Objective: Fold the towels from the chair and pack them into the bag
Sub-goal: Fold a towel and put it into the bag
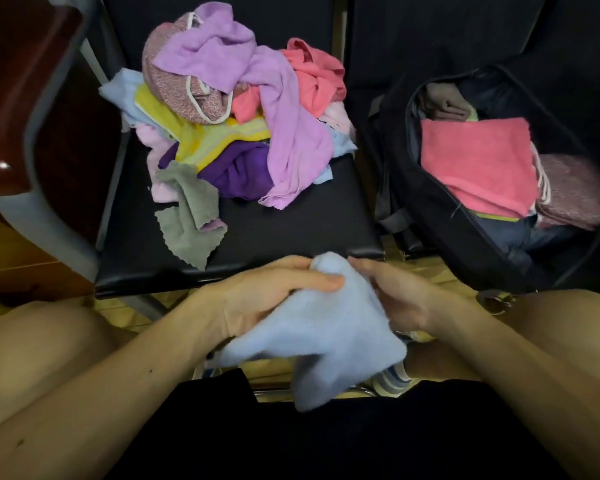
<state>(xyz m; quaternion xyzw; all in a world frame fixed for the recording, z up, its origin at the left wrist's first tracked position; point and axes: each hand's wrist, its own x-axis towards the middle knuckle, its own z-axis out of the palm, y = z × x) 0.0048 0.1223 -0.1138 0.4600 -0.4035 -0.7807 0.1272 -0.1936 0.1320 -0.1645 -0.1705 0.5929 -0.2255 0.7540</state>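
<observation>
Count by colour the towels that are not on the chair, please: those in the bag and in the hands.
Pink towel: 1
Grey-brown towel: 1
Mauve speckled towel: 1
Light blue towel, held by left hand and right hand: 1
Total: 4; edges of more show beneath in the bag.

Blue towel [326,327] bunched, crumpled towels [243,109] on chair [291,230], folded towels [478,161] in bag [440,220]

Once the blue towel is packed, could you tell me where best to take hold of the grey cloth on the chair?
Pinch the grey cloth at its near, zigzag-edged end, coming from above the front of the seat. That end lies loose on bare seat, clear of the pile, while its far end runs up against the pile, so a pull towards you should free it.
</observation>
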